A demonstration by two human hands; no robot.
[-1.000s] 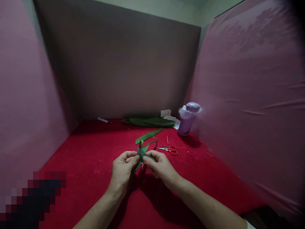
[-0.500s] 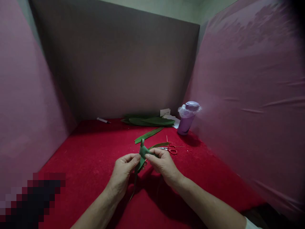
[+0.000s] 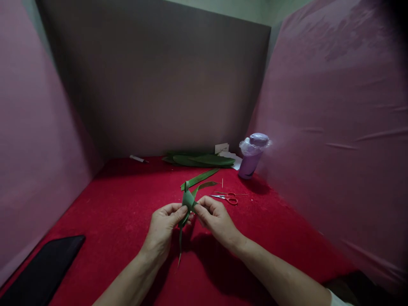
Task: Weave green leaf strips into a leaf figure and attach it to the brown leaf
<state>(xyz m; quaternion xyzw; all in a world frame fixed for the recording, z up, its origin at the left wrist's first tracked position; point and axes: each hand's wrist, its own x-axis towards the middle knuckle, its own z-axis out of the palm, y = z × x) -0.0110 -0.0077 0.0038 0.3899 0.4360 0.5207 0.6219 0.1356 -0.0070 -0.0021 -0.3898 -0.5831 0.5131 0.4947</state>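
Green leaf folded into a small bundle (image 3: 187, 198) sits between the person's two hands, above the red-covered desk (image 3: 117, 216). Thumb and fingers of the left hand (image 3: 162, 223) are pinched on its near left side; those of the right hand (image 3: 219, 221) are closed on its right edge. It looks light, springy and somewhat slick, probably prone to splitting along the grain, so the overlapping folds seem the safest grip, rather than the thin tails. Grey panelling (image 3: 159, 85) backs the desk, with pinkish sheeting (image 3: 318, 127) at the right, dimly lit.
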